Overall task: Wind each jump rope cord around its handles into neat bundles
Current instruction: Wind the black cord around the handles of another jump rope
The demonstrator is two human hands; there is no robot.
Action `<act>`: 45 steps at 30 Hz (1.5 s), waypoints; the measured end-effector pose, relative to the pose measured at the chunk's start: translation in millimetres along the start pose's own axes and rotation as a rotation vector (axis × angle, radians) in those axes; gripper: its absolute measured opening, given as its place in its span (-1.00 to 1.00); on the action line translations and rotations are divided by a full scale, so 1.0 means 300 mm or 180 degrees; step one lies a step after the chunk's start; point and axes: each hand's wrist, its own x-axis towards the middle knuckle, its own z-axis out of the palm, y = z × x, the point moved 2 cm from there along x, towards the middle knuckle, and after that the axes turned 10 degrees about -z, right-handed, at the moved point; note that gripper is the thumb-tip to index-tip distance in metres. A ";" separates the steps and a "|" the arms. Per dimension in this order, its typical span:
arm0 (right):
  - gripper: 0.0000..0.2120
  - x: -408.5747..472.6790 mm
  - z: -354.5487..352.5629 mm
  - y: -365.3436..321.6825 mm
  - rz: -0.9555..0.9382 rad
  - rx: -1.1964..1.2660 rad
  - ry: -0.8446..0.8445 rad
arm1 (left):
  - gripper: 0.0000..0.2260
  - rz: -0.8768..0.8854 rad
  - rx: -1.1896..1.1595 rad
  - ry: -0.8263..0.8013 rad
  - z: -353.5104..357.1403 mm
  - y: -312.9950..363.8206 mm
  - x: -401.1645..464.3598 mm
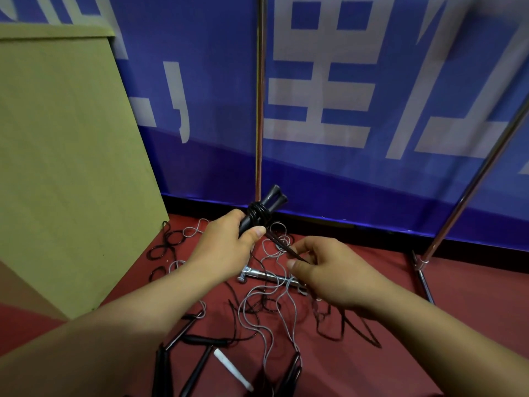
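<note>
On the dark red cloth surface point(458, 310) lies a tangle of loose black and grey jump rope cords point(266, 308), not yet wound. My left hand point(229, 242) grips the paired black plastic handles point(264, 209), several coils on. My right hand's point(329, 270) fingers pinch the thin black cord point(282, 246) taut; next, I judge, another tight turn.

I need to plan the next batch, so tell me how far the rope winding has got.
Done: no finished bundle shows. In hand: the left hand holds a pair of black handles with a few cord turns on them, and the right hand pinches the black cord. Left: loose grey cord and more handles lie on the red floor.
</note>
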 end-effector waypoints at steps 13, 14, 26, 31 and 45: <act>-0.83 -0.036 -0.013 -0.050 -0.0628 -0.0814 0.0212 | -0.84 -0.0058 0.0526 -0.0290 0.007 -0.032 0.010; -0.83 -0.037 -0.014 -0.054 -0.0711 -0.0833 0.0267 | -0.84 -0.0097 0.0533 -0.0393 0.013 -0.033 0.009; -0.86 -0.034 -0.026 -0.042 -0.0838 -0.1220 0.0580 | -0.84 0.0105 0.1052 -0.1455 0.073 -0.007 -0.044; -0.84 -0.032 -0.028 -0.040 -0.0787 -0.1389 0.0586 | -0.85 0.0319 0.1071 -0.1692 0.085 0.002 -0.067; -0.86 0.006 -0.101 -0.008 -0.0166 -0.0533 0.0615 | -0.87 0.0960 0.0857 -0.1955 0.066 0.010 -0.109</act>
